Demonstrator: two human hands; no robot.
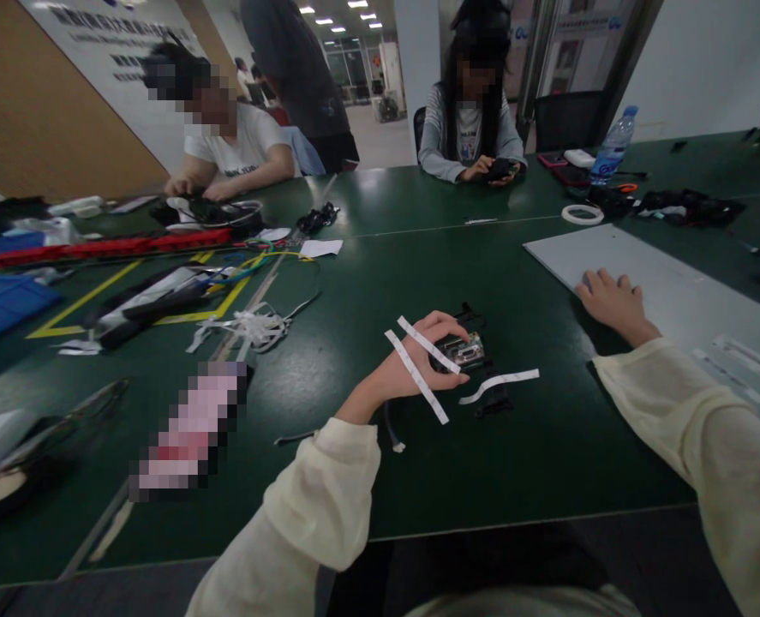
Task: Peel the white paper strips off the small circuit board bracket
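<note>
My left hand (426, 353) is wrapped round a small electronic device with an exposed circuit board (464, 350), just above or on the green table. Black bracket-like parts (496, 398) stick out beyond the device. Two white tape strips (421, 377) lie across the back of that hand. Another white strip (501, 383) hangs over the black parts to the right. My right hand (616, 307) rests with fingers spread on the left edge of a grey board (668, 291), holding nothing. Short cable ends (392, 428) show below my left wrist.
A roll of white tape (582, 213) and a water bottle (614, 146) stand beyond the board. To the left are a blurred-out phone-like object (193, 428), tangled white strips (251, 327) and a blue bin (7, 308). Two people sit across the table (380, 274); another stands behind.
</note>
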